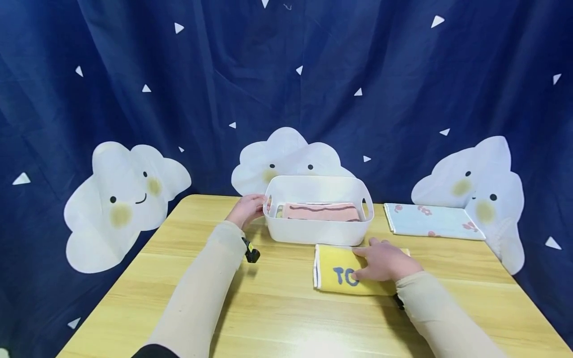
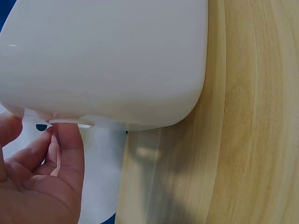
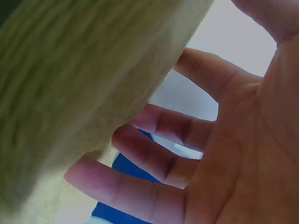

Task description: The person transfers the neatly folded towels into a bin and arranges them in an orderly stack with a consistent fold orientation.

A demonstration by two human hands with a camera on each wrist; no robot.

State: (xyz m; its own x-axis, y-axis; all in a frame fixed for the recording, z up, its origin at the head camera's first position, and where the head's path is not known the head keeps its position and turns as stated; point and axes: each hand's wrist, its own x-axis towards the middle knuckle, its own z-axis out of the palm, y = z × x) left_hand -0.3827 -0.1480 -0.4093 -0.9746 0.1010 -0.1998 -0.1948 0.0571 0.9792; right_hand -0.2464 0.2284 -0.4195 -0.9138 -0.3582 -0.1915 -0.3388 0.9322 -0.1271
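Observation:
A white basket (image 1: 319, 229) stands at the table's middle with a folded pink towel (image 1: 321, 212) inside. My left hand (image 1: 247, 209) is at its left end; curled fingers (image 2: 65, 149) hook under the handle lip of the basket (image 2: 107, 60). In front of the basket lies a folded yellow towel (image 1: 337, 272) with blue letters. My right hand (image 1: 386, 262) rests flat on its right part. In the right wrist view the fingers (image 3: 154, 158) lie fairly straight against the yellow towel (image 3: 70, 93).
A folded pale blue towel (image 1: 431, 222) with pink flowers lies at the table's back right. The wooden table (image 1: 277, 318) ends close behind the basket, against a dark blue curtain (image 1: 286, 74) with white clouds.

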